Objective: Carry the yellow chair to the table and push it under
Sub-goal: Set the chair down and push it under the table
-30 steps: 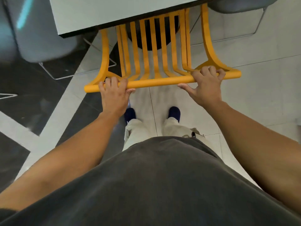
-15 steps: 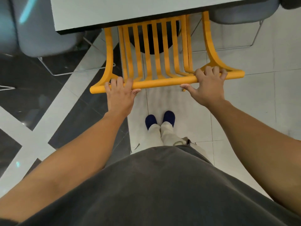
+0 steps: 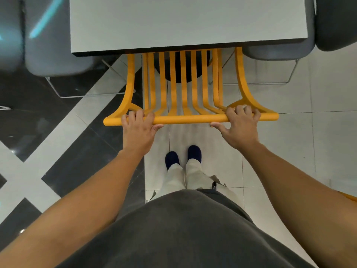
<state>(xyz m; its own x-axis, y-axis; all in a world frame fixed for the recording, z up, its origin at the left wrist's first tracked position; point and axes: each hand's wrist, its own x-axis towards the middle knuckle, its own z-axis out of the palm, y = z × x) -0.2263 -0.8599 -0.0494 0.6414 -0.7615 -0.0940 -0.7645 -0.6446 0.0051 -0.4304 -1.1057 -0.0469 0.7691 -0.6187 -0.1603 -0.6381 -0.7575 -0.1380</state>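
Both grips, left hand (image 3: 138,130) and right hand (image 3: 241,127), clasp the yellow chair (image 3: 185,119) top rail; I push evenly, straight under the tabletop (image 3: 189,22), between the grey chairs (image 3: 58,55).

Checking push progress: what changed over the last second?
The yellow slatted chair slid further under the pale rectangular table; the feet came together. Left hand and right hand keep gripping the top rail as before.
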